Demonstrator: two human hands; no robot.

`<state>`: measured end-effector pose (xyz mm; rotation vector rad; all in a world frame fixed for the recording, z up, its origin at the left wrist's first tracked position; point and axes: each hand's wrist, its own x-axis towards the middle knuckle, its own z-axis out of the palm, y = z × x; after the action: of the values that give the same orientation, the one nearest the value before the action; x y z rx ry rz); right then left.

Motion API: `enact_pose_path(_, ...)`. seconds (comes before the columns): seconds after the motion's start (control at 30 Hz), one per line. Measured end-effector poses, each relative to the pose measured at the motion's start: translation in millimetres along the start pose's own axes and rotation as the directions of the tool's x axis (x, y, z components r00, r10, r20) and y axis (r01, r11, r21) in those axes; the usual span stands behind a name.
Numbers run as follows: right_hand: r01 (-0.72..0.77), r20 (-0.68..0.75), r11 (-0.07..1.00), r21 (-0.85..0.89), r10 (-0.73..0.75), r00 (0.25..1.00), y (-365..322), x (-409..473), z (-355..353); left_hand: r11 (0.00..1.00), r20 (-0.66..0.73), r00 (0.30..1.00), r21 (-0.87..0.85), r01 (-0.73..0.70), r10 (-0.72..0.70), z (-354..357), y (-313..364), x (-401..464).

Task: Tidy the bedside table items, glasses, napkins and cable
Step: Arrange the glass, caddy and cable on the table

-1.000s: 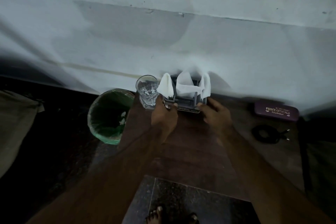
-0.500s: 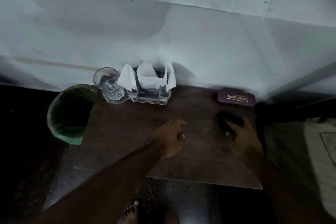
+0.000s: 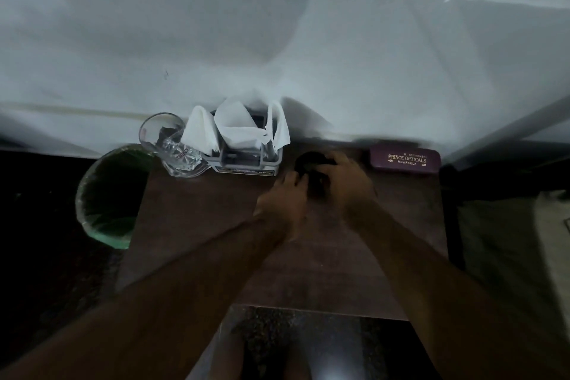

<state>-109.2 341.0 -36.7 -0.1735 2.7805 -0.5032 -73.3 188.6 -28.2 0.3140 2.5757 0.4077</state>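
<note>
A coiled black cable (image 3: 310,163) lies on the brown bedside table (image 3: 197,213), just right of the grey napkin holder (image 3: 246,160) with white napkins (image 3: 237,129). My right hand (image 3: 348,182) grips the coil from the right and above. My left hand (image 3: 283,200) touches its left side with the fingertips. A clear glass (image 3: 168,145) stands at the table's back left corner, against the holder. The maroon glasses case (image 3: 405,159) lies shut at the back right.
A green bin (image 3: 108,194) stands on the floor left of the table. The white wall (image 3: 277,55) runs right behind the items. Dark furniture edges (image 3: 453,210) sit to the right of the table.
Both hands left the napkin holder. My right hand picked the cable coil from the table's right and carried it left beside the holder; my left hand came up to it.
</note>
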Motion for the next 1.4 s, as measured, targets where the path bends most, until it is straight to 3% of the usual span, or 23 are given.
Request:
enact_pose_path(0.3, 0.0, 0.108, 1.0, -0.015, 0.001, 0.994, -1, 7, -12, 0.995, 0.028, 0.996, -0.036, 0.091, -0.09, -17, 14, 16)
enact_pose_path(0.37, 0.011, -0.005, 1.0, -0.016, -0.011, 1.0, -4, 0, -17, 0.991, -0.005, 0.994, -0.078, 0.111, -0.112, -18, 16, 16)
enact_pose_path(0.47, 0.047, -0.35, 0.998, -0.035, -0.056, 0.935, 15, -18, -34, 0.973, -0.093, 0.993, -0.224, 0.048, -0.071, -19, 21, 12)
enact_pose_path(0.53, -0.038, -0.423, 0.993, -0.11, -0.012, 0.906, 47, -21, -50, 0.968, -0.122, 0.992, -0.251, -0.017, -0.014, -20, 24, 13)
enact_pose_path(0.63, -0.21, -0.163, 0.938, -0.276, 0.17, 0.972, 96, -15, -67, 0.965, -0.167, 0.986, -0.26, -0.033, -0.011, -21, 27, 18)
enact_pose_path(0.7, -0.21, -0.006, 0.928, -0.308, 0.218, 0.976, 111, -13, -67, 0.961, -0.18, 0.983, -0.274, -0.024, -0.026, -20, 31, 19)
enact_pose_path(0.8, -0.204, -0.039, 0.936, -0.286, 0.202, 0.979, 104, -18, -66, 0.964, -0.163, 0.987, -0.265, -0.03, -0.014, -16, 40, 17)
enact_pose_path(0.97, -0.444, -0.046, 0.895, -0.038, 0.442, 0.896, 69, -31, -55, 0.958, -0.125, 0.991, -0.287, -0.002, -0.035, -13, 56, 18)
enact_pose_path(1.07, -0.487, -0.062, 0.866, 0.113, 0.495, 0.867, 65, -27, -46, 0.956, -0.125, 0.992, -0.293, -0.005, -0.033, -12, 57, 20)
enact_pose_path(1.4, -0.432, -0.101, 0.895, 0.111, 0.442, 0.891, 51, -28, -40, 0.952, -0.142, 0.986, -0.303, 0.046, -0.093, -12, 38, 12)
